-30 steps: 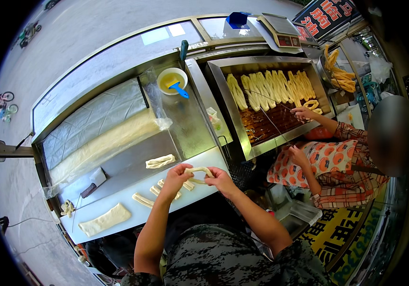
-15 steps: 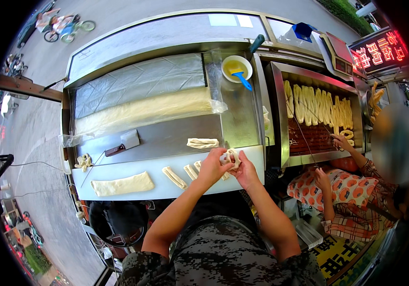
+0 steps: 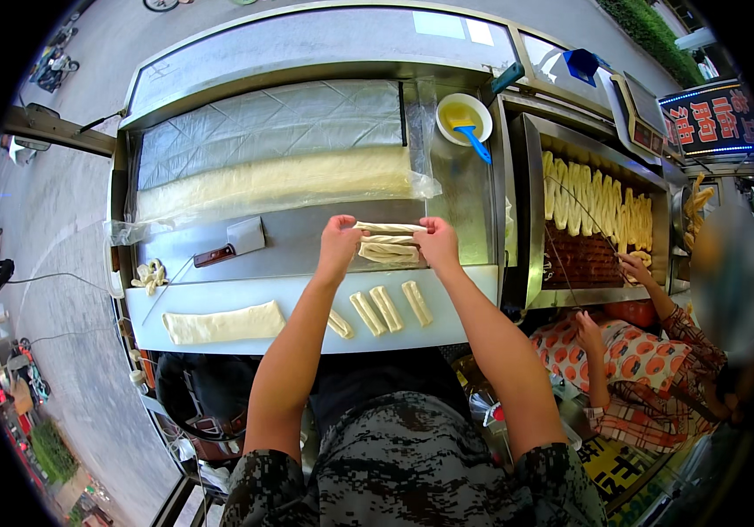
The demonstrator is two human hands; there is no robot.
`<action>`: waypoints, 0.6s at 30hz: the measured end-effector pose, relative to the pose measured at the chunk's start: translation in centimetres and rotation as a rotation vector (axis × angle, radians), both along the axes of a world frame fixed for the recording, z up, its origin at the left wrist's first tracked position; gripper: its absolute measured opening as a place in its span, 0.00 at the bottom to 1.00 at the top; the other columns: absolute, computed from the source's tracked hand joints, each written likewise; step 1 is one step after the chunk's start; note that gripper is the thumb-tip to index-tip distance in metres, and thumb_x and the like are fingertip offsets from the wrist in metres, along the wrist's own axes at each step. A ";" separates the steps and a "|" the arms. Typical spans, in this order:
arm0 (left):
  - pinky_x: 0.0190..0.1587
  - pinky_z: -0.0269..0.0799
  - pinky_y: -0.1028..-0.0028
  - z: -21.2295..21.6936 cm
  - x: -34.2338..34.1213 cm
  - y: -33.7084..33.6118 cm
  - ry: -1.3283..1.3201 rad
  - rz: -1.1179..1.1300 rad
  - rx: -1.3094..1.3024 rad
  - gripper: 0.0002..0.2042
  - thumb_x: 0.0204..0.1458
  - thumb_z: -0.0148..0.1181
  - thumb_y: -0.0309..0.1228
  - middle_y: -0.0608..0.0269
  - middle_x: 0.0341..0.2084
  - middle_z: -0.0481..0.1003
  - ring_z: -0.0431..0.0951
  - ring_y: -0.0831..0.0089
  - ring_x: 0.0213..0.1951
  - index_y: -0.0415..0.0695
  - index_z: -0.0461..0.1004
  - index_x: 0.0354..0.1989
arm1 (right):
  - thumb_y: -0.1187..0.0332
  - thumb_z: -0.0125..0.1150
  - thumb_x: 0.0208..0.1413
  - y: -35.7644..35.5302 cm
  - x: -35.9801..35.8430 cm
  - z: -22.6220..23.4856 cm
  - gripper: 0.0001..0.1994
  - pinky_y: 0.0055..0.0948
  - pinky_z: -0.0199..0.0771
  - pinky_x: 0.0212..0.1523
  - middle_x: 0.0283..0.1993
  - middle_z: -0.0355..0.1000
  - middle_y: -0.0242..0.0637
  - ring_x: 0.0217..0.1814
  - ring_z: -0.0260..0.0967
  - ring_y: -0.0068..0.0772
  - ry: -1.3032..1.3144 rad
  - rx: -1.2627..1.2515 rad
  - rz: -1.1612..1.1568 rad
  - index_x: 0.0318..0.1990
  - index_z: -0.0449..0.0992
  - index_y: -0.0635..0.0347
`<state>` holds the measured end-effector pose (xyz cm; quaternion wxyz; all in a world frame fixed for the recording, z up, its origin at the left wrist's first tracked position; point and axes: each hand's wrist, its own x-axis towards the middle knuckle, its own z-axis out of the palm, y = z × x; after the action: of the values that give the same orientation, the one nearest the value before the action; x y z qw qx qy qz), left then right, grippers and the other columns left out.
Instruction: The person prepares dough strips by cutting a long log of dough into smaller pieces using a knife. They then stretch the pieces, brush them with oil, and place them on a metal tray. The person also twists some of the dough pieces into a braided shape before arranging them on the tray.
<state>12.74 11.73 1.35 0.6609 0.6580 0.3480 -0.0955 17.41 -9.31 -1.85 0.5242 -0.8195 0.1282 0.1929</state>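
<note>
My left hand [image 3: 339,244] and my right hand [image 3: 438,240] pinch the two ends of a stretched dough strip [image 3: 390,227], over the metal worktop. Just below it lies folded dough [image 3: 389,254] on the metal, between my hands. Nearer me, several short dough strips [image 3: 386,308] rest on the white board [image 3: 315,303]; my left forearm partly covers one. To their left is a wide flat slab of dough [image 3: 223,323]. A cleaver [image 3: 241,239] with a brown handle lies left of my left hand.
Long dough [image 3: 280,183] lies under plastic film at the back. A white bowl [image 3: 452,101] holds yellow liquid and a blue-handled brush [image 3: 473,140]. At right, a co-worker's hands [image 3: 633,269] work long sticks over a fryer [image 3: 530,220] with several dough sticks. Dough scraps [image 3: 149,275] sit at left.
My hands have moved forward from the white board to the metal worktop and spread apart. The dough, looped between them before, is now stretched out straight.
</note>
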 end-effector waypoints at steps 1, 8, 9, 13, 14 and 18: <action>0.33 0.71 0.73 -0.1 0.0 0.5 0.021 -0.018 0.072 0.18 0.48 0.56 0.22 0.57 0.32 0.76 0.75 0.72 0.30 0.39 0.67 0.50 | 0.71 0.64 0.48 0.4 0.3 1.4 0.15 0.25 0.75 0.32 0.35 0.76 0.33 0.33 0.73 0.22 -0.042 -0.092 0.052 0.46 0.77 0.64; 0.44 0.73 0.60 1.8 -5.1 -5.2 -0.235 -0.672 0.726 0.12 0.48 0.64 0.35 0.57 0.35 0.76 0.76 0.55 0.41 0.44 0.76 0.40 | 0.67 0.67 0.51 -4.8 -4.8 2.7 0.12 0.25 0.73 0.35 0.32 0.78 0.34 0.33 0.73 0.20 -0.044 -0.165 0.017 0.40 0.79 0.65; 0.43 0.73 0.60 2.0 -5.8 -6.5 -0.239 -0.760 0.762 0.11 0.47 0.64 0.35 0.57 0.34 0.76 0.76 0.55 0.40 0.45 0.76 0.36 | 0.67 0.67 0.51 -6.0 -6.7 2.6 0.11 0.25 0.73 0.35 0.31 0.78 0.33 0.32 0.72 0.20 -0.014 -0.147 0.030 0.40 0.79 0.65; 0.39 0.73 0.60 1.3 -6.6 -9.7 -0.301 -0.889 0.821 0.09 0.43 0.66 0.34 0.57 0.27 0.75 0.76 0.55 0.37 0.44 0.74 0.26 | 0.70 0.67 0.51 -8.2 -13.1 2.3 0.12 0.24 0.74 0.36 0.31 0.77 0.32 0.32 0.72 0.21 0.055 -0.043 0.098 0.42 0.79 0.65; 0.34 0.72 0.61 1.4 -6.5 -10.4 -0.310 -0.932 0.749 0.09 0.42 0.64 0.31 0.54 0.22 0.74 0.76 0.54 0.32 0.42 0.70 0.23 | 0.70 0.68 0.51 -8.7 -14.1 2.4 0.13 0.24 0.74 0.37 0.33 0.77 0.33 0.34 0.72 0.22 0.078 -0.017 0.133 0.43 0.79 0.65; 0.30 0.71 0.68 3.1 -6.1 -9.8 -0.079 -0.908 0.141 0.07 0.45 0.61 0.27 0.62 0.19 0.71 0.75 0.65 0.29 0.43 0.68 0.24 | 0.72 0.71 0.47 -9.2 -16.0 2.7 0.20 0.23 0.73 0.43 0.41 0.76 0.34 0.40 0.72 0.22 0.023 0.108 0.234 0.50 0.76 0.64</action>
<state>6.65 1.90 4.46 0.5185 0.7904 0.0045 -0.3263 1.37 -18.51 0.85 0.5400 -0.7971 0.0270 0.2689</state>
